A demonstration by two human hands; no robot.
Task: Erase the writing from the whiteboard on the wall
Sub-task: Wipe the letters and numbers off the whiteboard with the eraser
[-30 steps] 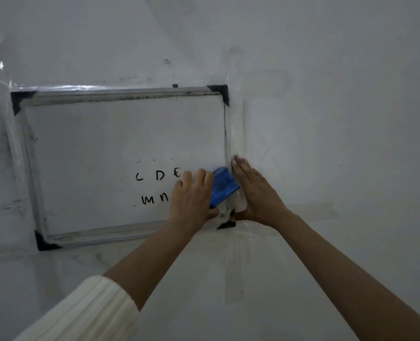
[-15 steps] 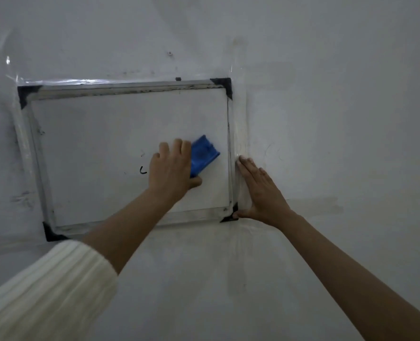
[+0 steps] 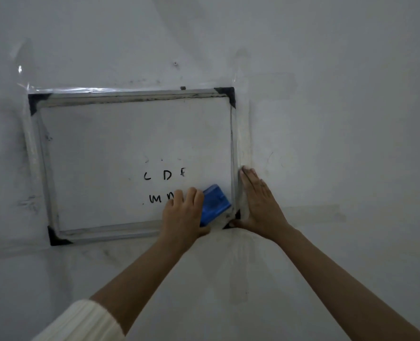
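Note:
A small whiteboard [image 3: 100,156] with a grey metal frame and black corner caps is taped to the wall. Black letters [image 3: 165,175] "C D E" and, below them, "M N" stand in its lower middle. My left hand [image 3: 183,214] grips a blue eraser [image 3: 215,204] and presses it against the board's lower right corner, covering part of the lower row. My right hand [image 3: 259,199] lies flat, fingers together, on the wall against the right frame edge near the bottom right corner.
The white wall [image 3: 327,94] surrounds the board, with clear tape strips [image 3: 63,89] along the frame and smudges to the left. A white knitted sleeve [image 3: 81,321] covers my left forearm at the lower left.
My left hand swept the eraser up and left over the letters, then back down to the lower right corner. The camera view shifted. My right hand stayed on the frame edge.

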